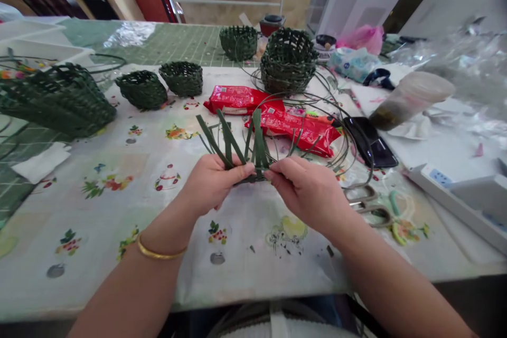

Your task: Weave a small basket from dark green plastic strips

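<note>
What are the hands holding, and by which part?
The left hand and right hand grip flat green strips from either side, near their lower end; the free ends stick upward.

- The flat strips (259, 137) are dark green.
- The woven baskets (288, 62) are dark green too, with a criss-cross pattern.
- The snack packs (293, 129) are bright red with white bits.
- The table cloth (95, 296) is pale, with little flowers and fruit on it.
- The mat (170, 45) is green with thin light lines making squares.
- The bangle (161, 254) is gold.
- The plastic bag (362, 38) is pink.
</note>
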{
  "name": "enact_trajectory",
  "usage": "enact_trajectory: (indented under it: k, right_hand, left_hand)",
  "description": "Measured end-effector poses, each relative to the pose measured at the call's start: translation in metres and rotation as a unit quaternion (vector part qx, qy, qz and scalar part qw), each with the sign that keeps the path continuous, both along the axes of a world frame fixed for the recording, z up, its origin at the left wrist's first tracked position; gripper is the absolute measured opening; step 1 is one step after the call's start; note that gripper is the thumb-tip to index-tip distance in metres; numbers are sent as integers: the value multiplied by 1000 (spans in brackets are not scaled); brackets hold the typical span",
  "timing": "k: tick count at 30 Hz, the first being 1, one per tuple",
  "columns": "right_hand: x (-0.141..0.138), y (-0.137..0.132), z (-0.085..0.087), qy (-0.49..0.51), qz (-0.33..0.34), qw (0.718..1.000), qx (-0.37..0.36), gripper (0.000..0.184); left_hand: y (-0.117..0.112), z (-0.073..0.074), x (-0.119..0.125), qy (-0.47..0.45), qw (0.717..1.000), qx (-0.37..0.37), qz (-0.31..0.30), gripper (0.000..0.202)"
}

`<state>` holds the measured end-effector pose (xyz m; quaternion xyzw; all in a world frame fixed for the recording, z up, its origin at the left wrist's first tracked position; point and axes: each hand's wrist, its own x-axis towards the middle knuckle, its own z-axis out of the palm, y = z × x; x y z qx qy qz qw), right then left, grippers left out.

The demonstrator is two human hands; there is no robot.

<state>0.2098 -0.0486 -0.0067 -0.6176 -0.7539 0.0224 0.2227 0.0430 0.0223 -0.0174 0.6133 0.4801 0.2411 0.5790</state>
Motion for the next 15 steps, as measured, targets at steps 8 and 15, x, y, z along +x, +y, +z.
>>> enact_trajectory:
  k: [8, 15]
  right_hand:
    - [13, 8, 0, 61, 27, 973, -221, 18]
    - [22, 15, -15, 15, 32, 950, -309, 14]
  left_hand:
    - [-5, -7, 9, 51, 998, 15, 31, 18]
    - [1, -20, 7, 64, 978, 99, -170, 9]
